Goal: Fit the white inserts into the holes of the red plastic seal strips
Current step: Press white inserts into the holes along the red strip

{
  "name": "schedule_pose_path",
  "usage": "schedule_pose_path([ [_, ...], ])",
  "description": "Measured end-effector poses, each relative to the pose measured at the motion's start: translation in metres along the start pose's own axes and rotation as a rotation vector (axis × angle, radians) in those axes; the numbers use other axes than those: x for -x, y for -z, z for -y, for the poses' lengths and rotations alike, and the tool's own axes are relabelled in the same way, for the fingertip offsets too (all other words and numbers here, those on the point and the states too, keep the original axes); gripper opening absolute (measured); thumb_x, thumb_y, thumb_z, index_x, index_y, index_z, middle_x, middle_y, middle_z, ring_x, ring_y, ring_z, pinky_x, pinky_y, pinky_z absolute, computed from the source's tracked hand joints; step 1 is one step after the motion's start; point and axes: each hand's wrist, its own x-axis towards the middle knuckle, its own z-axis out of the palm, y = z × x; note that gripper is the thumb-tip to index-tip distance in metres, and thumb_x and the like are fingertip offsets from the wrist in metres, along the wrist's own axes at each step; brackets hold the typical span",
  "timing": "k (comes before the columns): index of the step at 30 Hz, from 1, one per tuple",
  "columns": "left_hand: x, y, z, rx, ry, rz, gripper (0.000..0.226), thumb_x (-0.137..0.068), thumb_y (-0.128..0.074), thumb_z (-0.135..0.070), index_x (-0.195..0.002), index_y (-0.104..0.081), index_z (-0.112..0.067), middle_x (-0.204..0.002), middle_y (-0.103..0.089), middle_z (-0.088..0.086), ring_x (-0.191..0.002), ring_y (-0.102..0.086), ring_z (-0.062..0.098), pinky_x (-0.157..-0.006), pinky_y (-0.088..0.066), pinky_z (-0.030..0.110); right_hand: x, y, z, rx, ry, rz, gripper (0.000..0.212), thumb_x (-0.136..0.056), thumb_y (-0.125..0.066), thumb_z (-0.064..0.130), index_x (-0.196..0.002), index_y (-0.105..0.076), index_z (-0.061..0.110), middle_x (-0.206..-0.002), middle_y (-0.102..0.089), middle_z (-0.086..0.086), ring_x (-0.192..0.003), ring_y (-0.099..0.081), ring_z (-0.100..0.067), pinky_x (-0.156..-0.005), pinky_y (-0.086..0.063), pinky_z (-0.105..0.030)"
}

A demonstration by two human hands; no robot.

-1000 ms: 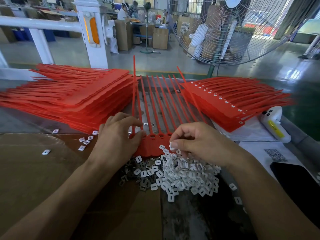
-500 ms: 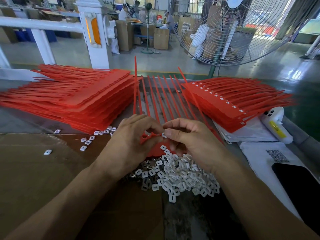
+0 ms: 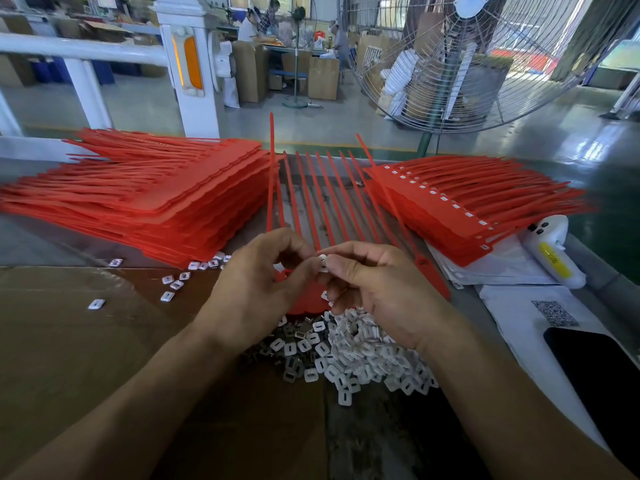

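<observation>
Just above the table, the left hand and right hand meet fingertip to fingertip, and both are pressed together on one white insert pinched between them. Directly under that grip lies the joined red end of a strip set, partly hidden by the hands, its thin tails fanning away from the grip toward the far edge. Whether the left hand also grips the strip cannot be told. Below the grip, nearer the person, sits the insert pile, touching the red end. Left of the grip is a tall red stack with loose inserts at its near edge; right of the grip a second stack shows white inserts along its edge.
</observation>
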Motion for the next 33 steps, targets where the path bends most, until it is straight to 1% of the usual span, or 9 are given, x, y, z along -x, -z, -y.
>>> schedule_pose_path([
  [5,0.001,-0.001,0.003,-0.009,0.009,-0.010,0.006,-0.091,-0.069,-0.039,-0.091,-0.064,-0.036,-0.089,-0.067,-0.016,-0.088,-0.066,0.011,-0.073,-0.056,0.030,-0.001,0.001,-0.002,0.096,0.006,-0.051,0.011,-0.097,-0.070,0.020,-0.098,-0.079,0.014,-0.082,-0.073,-0.007,-0.064,-0.063,-0.016,-0.052,-0.051,-0.026],
  [12,0.000,-0.002,0.003,-0.128,-0.077,-0.066,0.017,-0.085,-0.071,-0.043,-0.098,-0.060,-0.041,-0.100,-0.061,-0.024,-0.098,-0.061,0.008,-0.078,-0.053,0.028,0.000,0.001,-0.001,0.097,0.017,-0.062,0.012,-0.099,-0.069,0.023,-0.099,-0.077,0.014,-0.079,-0.070,-0.004,-0.060,-0.058,-0.012,-0.049,-0.047,-0.024],
  [18,-0.001,-0.001,0.001,-0.166,-0.098,-0.063,0.015,-0.087,-0.070,-0.043,-0.100,-0.063,-0.042,-0.099,-0.060,-0.025,-0.098,-0.059,0.005,-0.082,-0.048,0.024,0.002,-0.002,0.001,0.180,0.032,-0.096,0.011,-0.100,-0.067,0.019,-0.104,-0.077,0.015,-0.077,-0.070,-0.001,-0.063,-0.058,-0.013,-0.051,-0.046,-0.025],
  [21,-0.001,0.000,0.000,-0.193,-0.091,-0.056,0.013,-0.088,-0.068,-0.037,-0.101,-0.066,-0.037,-0.098,-0.062,-0.022,-0.098,-0.059,0.006,-0.082,-0.046,0.020,0.002,-0.003,0.001,0.242,0.028,-0.132,0.012,-0.100,-0.067,0.020,-0.104,-0.078,0.021,-0.077,-0.072,0.004,-0.066,-0.061,-0.010,-0.060,-0.050,-0.023],
  [24,-0.004,0.007,0.004,-0.230,-0.012,-0.067,0.008,-0.088,-0.067,-0.032,-0.096,-0.067,-0.035,-0.094,-0.062,-0.023,-0.097,-0.058,0.001,-0.080,-0.042,0.011,0.003,-0.003,0.000,0.374,0.036,-0.205,0.016,-0.102,-0.064,0.023,-0.101,-0.078,0.031,-0.082,-0.075,0.010,-0.071,-0.066,-0.002,-0.069,-0.052,-0.019],
  [26,-0.006,0.015,0.009,-0.254,0.082,-0.063,0.007,-0.090,-0.069,-0.028,-0.094,-0.068,-0.033,-0.090,-0.063,-0.022,-0.093,-0.058,-0.002,-0.074,-0.042,0.009,0.004,-0.001,0.000,0.465,0.056,-0.246,0.016,-0.102,-0.063,0.024,-0.102,-0.077,0.033,-0.086,-0.075,0.016,-0.077,-0.068,0.002,-0.071,-0.051,-0.014],
  [28,-0.006,0.023,0.015,-0.272,0.198,-0.028,0.008,-0.091,-0.071,-0.025,-0.095,-0.069,-0.032,-0.089,-0.064,-0.018,-0.085,-0.061,-0.001,-0.072,-0.049,0.018,0.005,0.000,0.001,0.533,0.070,-0.262,0.016,-0.102,-0.063,0.025,-0.104,-0.076,0.033,-0.089,-0.074,0.022,-0.083,-0.068,0.008,-0.069,-0.048,-0.006],
  [30,-0.006,0.029,0.019,-0.299,0.286,0.023,0.006,-0.092,-0.072,-0.025,-0.094,-0.070,-0.031,-0.088,-0.065,-0.015,-0.080,-0.063,0.002,-0.073,-0.054,0.030,0.005,0.001,0.000,0.581,0.064,-0.259,0.015,-0.102,-0.063,0.026,-0.105,-0.075,0.034,-0.091,-0.073,0.025,-0.086,-0.067,0.010,-0.067,-0.047,-0.003],
  [33,-0.006,0.030,0.020,-0.369,0.337,0.079,0.006,-0.091,-0.073,-0.024,-0.093,-0.073,-0.030,-0.088,-0.063,-0.016,-0.083,-0.060,0.004,-0.077,-0.055,0.036,0.004,0.001,-0.002,0.614,0.055,-0.236,0.014,-0.102,-0.063,0.027,-0.103,-0.075,0.035,-0.089,-0.072,0.026,-0.087,-0.065,0.013,-0.067,-0.045,-0.001],
])
